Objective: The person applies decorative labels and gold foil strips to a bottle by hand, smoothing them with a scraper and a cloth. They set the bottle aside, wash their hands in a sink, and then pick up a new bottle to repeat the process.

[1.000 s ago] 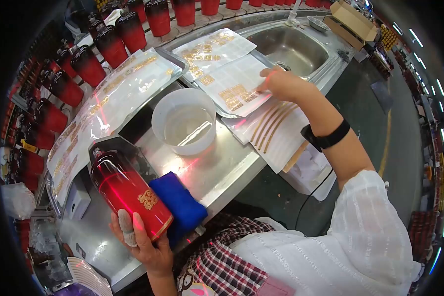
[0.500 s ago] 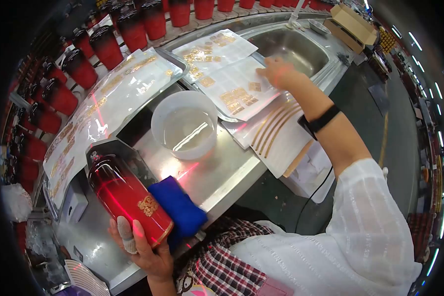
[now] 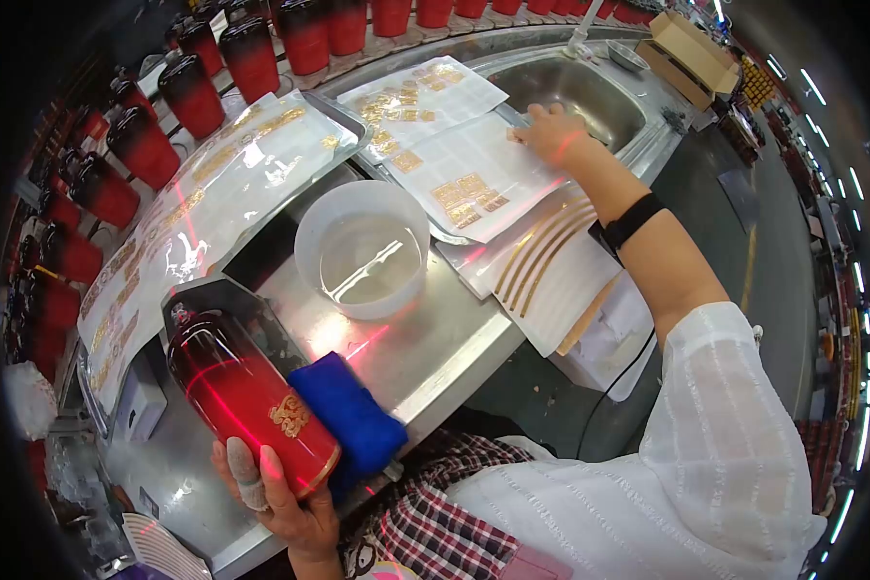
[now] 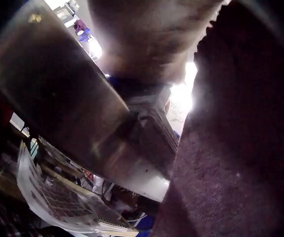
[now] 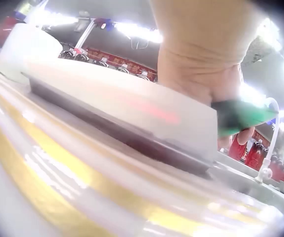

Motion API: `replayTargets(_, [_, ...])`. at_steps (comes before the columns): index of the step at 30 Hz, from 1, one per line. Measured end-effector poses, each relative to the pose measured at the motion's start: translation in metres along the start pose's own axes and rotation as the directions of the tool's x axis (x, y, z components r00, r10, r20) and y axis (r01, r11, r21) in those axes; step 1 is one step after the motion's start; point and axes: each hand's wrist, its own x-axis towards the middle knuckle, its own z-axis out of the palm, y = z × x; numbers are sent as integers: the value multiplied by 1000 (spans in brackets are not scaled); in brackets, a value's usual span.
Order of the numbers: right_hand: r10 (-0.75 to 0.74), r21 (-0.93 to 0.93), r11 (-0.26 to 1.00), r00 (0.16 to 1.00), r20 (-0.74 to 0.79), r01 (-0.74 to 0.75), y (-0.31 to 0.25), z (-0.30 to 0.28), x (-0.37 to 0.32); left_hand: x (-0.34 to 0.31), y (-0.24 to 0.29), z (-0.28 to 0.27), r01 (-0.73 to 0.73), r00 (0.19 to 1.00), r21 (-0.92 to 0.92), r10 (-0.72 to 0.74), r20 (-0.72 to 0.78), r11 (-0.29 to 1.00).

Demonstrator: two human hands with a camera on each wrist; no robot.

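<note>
A red bottle (image 3: 251, 396) with a gold emblem lies tilted in a dark angular holder (image 3: 224, 290). My left hand (image 3: 290, 503) grips its lower end, one finger wrapped in a grey cover. Beside the bottle is a blue cloth (image 3: 350, 411). My right hand (image 3: 556, 135), fingers bent, is over the edge of a white sheet (image 3: 512, 184) with gold decals (image 3: 466, 196) at the sink side. In the right wrist view a blurred green object (image 5: 243, 117) is held at the right fingers. The left wrist view is dark and unclear.
A translucent tub of water (image 3: 362, 249) stands between the bottle and the sheets. Another decal-covered sheet (image 3: 203, 193) lies on a tray at left. The sink (image 3: 590, 97) is beyond my right hand. Strips with gold lines (image 3: 546, 266) overhang the table edge. Red containers (image 3: 251, 58) line the back.
My right hand has moved up and away from the gold decals toward the sink. A separate decal seen near it half a second ago no longer shows there. My left hand keeps its grip.
</note>
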Motion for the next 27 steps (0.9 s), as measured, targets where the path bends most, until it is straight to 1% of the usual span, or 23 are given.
replayTargets(3, [47, 127, 992, 972, -230, -18, 14, 12, 9, -2, -1, 2, 13, 1000, 10, -13, 1, 1000])
replayTargets(5, [65, 214, 976, 992, -112, -40, 23, 29, 38, -4, -3, 2, 15, 1000, -2, -15, -2, 1000])
replayTargets(6, [71, 257, 965, 996, -52, -55, 25, 30, 41, -4, -3, 2, 18, 1000, -14, -18, -2, 1000])
replayTargets(9, [117, 500, 855, 991, 70, -137, 32, 31, 44, -2, -1, 1, 19, 1000, -41, -19, 0, 999])
replayTargets(12, [92, 404, 915, 978, -185, -10, 39, 42, 55, 0, 1, -1, 21, 1000, -48, -21, 4, 999])
replayTargets(15, [50, 214, 975, 894, -446, 53, 37, 49, 52, -1, 0, 1, 32, 999, -52, -32, 2, 998])
replayTargets(18, [83, 220, 974, 834, -546, 47, 29, 44, 45, -1, 1, 1, 33, 999, -72, -34, -8, 997])
replayTargets(21, [-81, 140, 965, 763, -641, 220, 17, 21, 42, 1, 3, 0, 44, 999, -95, -45, -1, 995])
replayTargets(23, [-229, 284, 850, 797, -559, 443, -11, -33, 8, 1, 4, 0, 59, 998, -110, -60, -1, 992])
replayTargets(24, [-298, 443, 690, 782, -548, 573, -28, -56, -14, 1, 3, 1, 49, 998, -119, -52, -22, 992])
replayTargets(25, [-363, 580, 487, 755, -546, 653, -47, -76, -39, 2, 3, 2, 48, 998, -118, -52, -25, 992])
replayTargets(27, [-501, 591, 340, 672, -545, 732, -90, -107, -88, 2, 3, 2, 46, 998, -113, -50, -31, 992])
